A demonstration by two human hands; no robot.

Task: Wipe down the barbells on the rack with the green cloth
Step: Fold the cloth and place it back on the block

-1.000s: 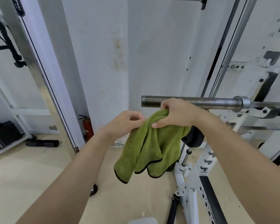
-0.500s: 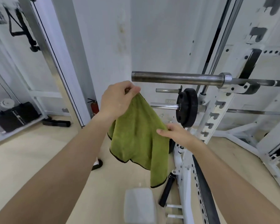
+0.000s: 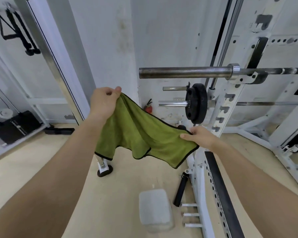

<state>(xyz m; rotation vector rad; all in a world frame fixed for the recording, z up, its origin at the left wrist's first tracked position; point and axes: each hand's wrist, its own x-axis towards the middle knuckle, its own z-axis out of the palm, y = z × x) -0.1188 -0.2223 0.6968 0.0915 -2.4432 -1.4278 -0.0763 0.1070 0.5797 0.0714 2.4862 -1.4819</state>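
Note:
A green cloth (image 3: 141, 134) with a black hem hangs spread between my hands. My left hand (image 3: 104, 102) pinches its upper left corner. My right hand (image 3: 198, 137) grips the right corner, lower down. Above the cloth the upper barbell (image 3: 184, 73) rests on the white rack (image 3: 229, 103), its dark sleeve end pointing left. A lower barbell (image 3: 172, 103) carries a black weight plate (image 3: 196, 103). Neither hand touches a bar.
A grey padded bench end (image 3: 155, 210) sits on the floor below. A black roller handle (image 3: 181, 189) lies beside the rack base. A red fire extinguisher (image 3: 149, 108) stands by the wall. A mirror frame (image 3: 46, 55) runs diagonally at the left.
My right hand has taken hold of the cloth's right corner and pulled it out to the right, spreading the cloth. Earlier my right hand came off the upper bar.

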